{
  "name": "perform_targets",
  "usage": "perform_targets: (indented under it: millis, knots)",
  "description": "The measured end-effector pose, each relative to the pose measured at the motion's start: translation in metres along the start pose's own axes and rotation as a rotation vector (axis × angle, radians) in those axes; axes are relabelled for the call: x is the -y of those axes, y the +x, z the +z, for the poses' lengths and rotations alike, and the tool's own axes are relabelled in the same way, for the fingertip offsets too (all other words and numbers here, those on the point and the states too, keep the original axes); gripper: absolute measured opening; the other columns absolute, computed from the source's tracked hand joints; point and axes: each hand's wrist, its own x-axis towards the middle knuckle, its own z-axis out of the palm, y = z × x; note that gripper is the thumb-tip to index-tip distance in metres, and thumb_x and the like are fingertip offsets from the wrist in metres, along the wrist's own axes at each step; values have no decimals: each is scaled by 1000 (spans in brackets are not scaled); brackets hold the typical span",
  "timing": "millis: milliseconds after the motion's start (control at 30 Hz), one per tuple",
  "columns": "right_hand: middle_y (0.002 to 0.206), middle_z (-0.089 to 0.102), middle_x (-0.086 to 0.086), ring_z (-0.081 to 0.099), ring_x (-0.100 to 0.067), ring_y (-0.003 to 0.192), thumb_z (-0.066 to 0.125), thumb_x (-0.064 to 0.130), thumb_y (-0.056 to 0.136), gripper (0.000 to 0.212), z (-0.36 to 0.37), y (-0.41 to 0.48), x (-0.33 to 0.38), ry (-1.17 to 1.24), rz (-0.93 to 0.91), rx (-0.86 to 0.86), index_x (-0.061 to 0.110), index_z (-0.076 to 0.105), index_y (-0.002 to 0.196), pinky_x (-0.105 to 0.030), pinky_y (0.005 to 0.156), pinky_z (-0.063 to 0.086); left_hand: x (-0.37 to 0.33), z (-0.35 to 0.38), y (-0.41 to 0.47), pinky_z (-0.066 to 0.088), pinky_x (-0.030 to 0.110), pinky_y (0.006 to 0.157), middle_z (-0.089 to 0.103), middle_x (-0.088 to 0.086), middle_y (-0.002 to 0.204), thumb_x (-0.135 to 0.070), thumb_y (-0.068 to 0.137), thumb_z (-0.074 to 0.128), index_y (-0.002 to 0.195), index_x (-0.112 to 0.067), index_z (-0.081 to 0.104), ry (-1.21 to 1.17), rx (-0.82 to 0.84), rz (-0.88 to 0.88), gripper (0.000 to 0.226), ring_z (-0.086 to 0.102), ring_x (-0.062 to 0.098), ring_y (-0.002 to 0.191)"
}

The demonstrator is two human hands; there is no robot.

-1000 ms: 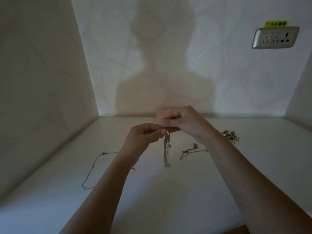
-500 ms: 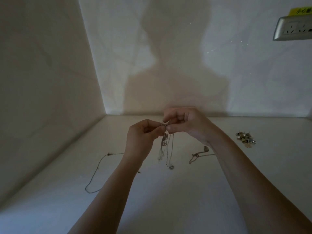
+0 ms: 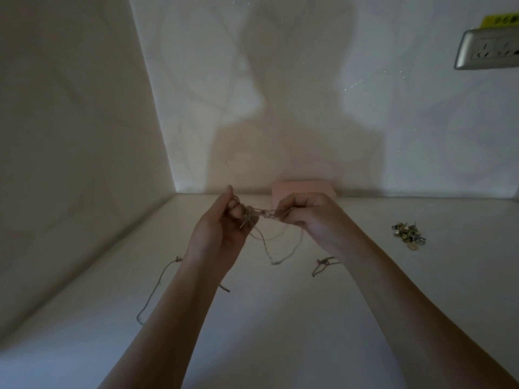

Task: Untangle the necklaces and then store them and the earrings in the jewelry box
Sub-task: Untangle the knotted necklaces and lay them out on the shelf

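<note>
The tangle of thin silver chain necklaces (image 3: 254, 216) is up in the air between my two hands, above the far middle of the pale white table (image 3: 280, 332). It is bunched into a knotted clump at my left fingers, with a short taut stretch running across to my right, and slack loops drooping below, blurred at their lowest point. My left hand (image 3: 222, 226) is turned palm toward me, thumb pointing up, fingers curled round the clump. My right hand (image 3: 306, 217) has its knuckles up, and fingertips and thumb pinch the chain's other end. Both forearms reach in from the near edge.

Just behind my right hand, at the table's far edge against the wall, sits a pale pink rectangular jewelry box (image 3: 303, 188). A small heap of metallic earrings (image 3: 408, 237) lies toward the right edge. A separate thin chain (image 3: 157, 287) lies on the left, partly under my left forearm, and another dark chain piece (image 3: 323, 265) lies beside my right forearm.
</note>
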Motion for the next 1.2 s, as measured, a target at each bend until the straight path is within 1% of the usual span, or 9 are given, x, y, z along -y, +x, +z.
perform_targets:
  millis: [200, 300, 367, 433, 533, 767, 933, 1067, 1200]
  knots:
    - [53, 50, -5, 40, -11, 37, 33, -11, 74, 39, 12, -6, 4, 711, 228, 203, 11, 58, 54, -22, 48, 46, 1, -5, -2, 36, 26, 70, 36, -7, 48, -29, 84, 56, 68, -19, 68, 202, 20, 27, 22, 44, 9, 52]
    - [56, 53, -5, 27, -6, 32, 31, -7, 81, 35, -3, -8, 7, 385, 239, 228, 6, 61, 70, -20, 42, 35, -3, -10, -1, 36, 26, 73, 28, -9, 43, -22, 94, 49, 88, -13, 66, 163, -6, 33, 20, 37, 9, 53]
    - [68, 62, -7, 37, -8, 38, 41, -3, 88, 29, -7, -9, 8, 187, 210, 243, 7, 67, 80, -21, 49, 42, -3, -9, -2, 38, 27, 74, 32, -7, 44, -25, 94, 48, 98, -11, 63, 190, 4, 35, 21, 40, 11, 56]
    - [91, 69, -1, 62, -10, 65, 59, 16, 87, 13, -5, -8, 6, 93, 138, 218, 17, 69, 95, -23, 70, 50, -4, -6, -5, 41, 30, 76, 43, 2, 57, -33, 90, 50, 112, -15, 60, 243, 58, 10, 31, 53, 14, 61]
    - [115, 64, 20, 57, -1, 112, 76, 38, 73, 31, 6, -6, 2, -181, -119, 77, 41, 66, 102, -25, 95, 44, -5, -4, -8, 44, 31, 79, 54, 6, 76, -44, 85, 48, 125, -26, 56, 330, 184, -28, 45, 59, 17, 73]
    - [99, 64, 16, 64, -7, 85, 81, 10, 74, 42, 18, -14, 3, -457, -413, -20, 25, 63, 109, -21, 76, 54, -4, -5, -7, 51, 36, 87, 68, 10, 103, -37, 99, 40, 128, -24, 51, 375, 286, -85, 34, 66, 27, 98]
    - [86, 66, 13, 64, 1, 80, 75, 12, 81, 21, 19, -12, 0, -391, -325, -205, 23, 64, 96, -15, 70, 52, 1, -9, -7, 38, 52, 107, 57, 12, 134, -42, 99, 39, 141, -38, 40, 421, 393, -91, 42, 55, 32, 123]
    - [92, 67, 14, 65, -2, 86, 80, 20, 76, 29, 11, -7, -4, -411, -212, -254, 23, 64, 99, -20, 75, 53, 5, -12, -3, 35, 52, 107, 50, 4, 143, -60, 81, 61, 141, -43, 39, 416, 449, -111, 66, 51, 35, 127]
    - [88, 73, 3, 70, -11, 83, 83, 22, 73, 21, 3, -2, -8, -299, -52, -236, 20, 71, 90, -29, 80, 56, 1, -10, -7, 38, 50, 105, 55, 2, 138, -66, 68, 70, 112, -30, 65, 443, 424, -119, 57, 52, 27, 127]
